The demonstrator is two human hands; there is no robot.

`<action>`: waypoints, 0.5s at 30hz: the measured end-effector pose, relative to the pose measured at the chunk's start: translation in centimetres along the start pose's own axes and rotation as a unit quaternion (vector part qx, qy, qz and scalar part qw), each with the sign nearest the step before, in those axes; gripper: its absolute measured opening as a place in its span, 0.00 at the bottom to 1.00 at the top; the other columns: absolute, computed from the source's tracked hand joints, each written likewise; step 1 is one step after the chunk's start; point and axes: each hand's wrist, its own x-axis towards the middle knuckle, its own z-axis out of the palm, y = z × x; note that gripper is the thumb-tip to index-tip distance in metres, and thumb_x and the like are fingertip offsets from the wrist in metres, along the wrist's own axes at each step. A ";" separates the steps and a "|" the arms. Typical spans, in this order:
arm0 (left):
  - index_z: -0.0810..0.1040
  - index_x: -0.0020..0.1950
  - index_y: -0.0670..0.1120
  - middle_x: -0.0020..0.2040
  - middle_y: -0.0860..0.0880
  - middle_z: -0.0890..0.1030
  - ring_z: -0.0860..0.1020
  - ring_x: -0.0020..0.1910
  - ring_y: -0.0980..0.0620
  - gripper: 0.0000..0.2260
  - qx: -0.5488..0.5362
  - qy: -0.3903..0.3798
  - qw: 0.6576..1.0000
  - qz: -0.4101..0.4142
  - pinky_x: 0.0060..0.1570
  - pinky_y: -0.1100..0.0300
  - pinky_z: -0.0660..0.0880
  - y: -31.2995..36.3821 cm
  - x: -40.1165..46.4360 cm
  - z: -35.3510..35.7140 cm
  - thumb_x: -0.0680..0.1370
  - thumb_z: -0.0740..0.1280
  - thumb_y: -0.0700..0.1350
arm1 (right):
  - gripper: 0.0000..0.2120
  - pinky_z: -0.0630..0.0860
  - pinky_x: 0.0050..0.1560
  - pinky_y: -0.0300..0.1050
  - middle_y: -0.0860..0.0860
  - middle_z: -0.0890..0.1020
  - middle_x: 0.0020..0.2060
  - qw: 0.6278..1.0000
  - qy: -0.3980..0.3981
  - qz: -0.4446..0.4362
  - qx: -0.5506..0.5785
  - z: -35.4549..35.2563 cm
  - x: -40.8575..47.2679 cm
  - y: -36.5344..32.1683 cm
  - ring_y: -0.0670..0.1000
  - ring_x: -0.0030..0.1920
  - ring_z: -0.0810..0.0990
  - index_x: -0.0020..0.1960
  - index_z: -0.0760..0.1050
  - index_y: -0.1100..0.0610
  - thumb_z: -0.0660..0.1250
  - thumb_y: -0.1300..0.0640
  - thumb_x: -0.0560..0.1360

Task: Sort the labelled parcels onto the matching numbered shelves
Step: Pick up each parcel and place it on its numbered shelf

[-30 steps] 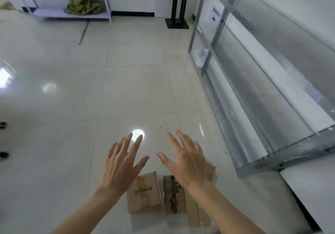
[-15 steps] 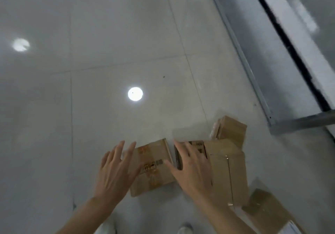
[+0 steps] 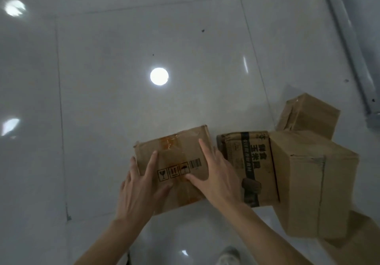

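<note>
Glossy white floor tiles [image 3: 102, 100] carry the parcels. At about 6 o'clock in the view lies the taped parcel [image 3: 174, 162], flat on the floor. Half a second ago both hands hovered above it; now the left hand [image 3: 139, 190] lies spread on its left edge and the right hand [image 3: 216, 178] is spread over its right side, fingers straight, not yet curled around it. I judge the lift is about to begin. At 3 o'clock, just beside it, is the printed box [image 3: 248, 166], then a plain box [image 3: 308, 182], with the shelf frame [image 3: 349, 44] at 1 o'clock.
</note>
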 end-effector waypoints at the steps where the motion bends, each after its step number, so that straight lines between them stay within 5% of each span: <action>1: 0.45 0.81 0.65 0.77 0.37 0.59 0.73 0.67 0.33 0.43 -0.042 0.000 0.999 -0.007 0.60 0.42 0.76 0.1 0.2 0.2 0.74 0.68 0.66 | 0.52 0.77 0.66 0.54 0.51 0.66 0.78 1.000 0.004 -0.002 0.013 0.1 0.1 0.1 0.55 0.72 0.73 0.80 0.33 0.31 0.67 0.26 0.71; 10: 0.41 0.79 0.69 0.67 0.43 0.65 0.78 0.58 0.38 0.53 -0.163 0.091 0.982 0.032 0.50 0.45 0.78 3.5 -2.7 -5.1 0.72 0.79 0.51 | 0.60 0.74 0.39 0.42 0.49 0.73 0.64 0.995 0.017 0.026 0.091 -7.2 -3.5 -2.2 0.49 0.48 0.79 0.75 0.26 0.28 0.75 0.32 0.70; 15: 0.38 0.77 0.73 0.56 0.46 0.68 0.78 0.48 0.39 0.62 -0.175 0.159 0.966 0.109 0.42 0.46 0.79 7.8 -5.7 -15.9 0.66 0.83 0.44 | 0.56 0.80 0.43 0.48 0.50 0.73 0.57 0.986 0.075 0.000 0.150 -17.9 -6.7 -6.3 0.49 0.45 0.79 0.76 0.30 0.25 0.73 0.29 0.69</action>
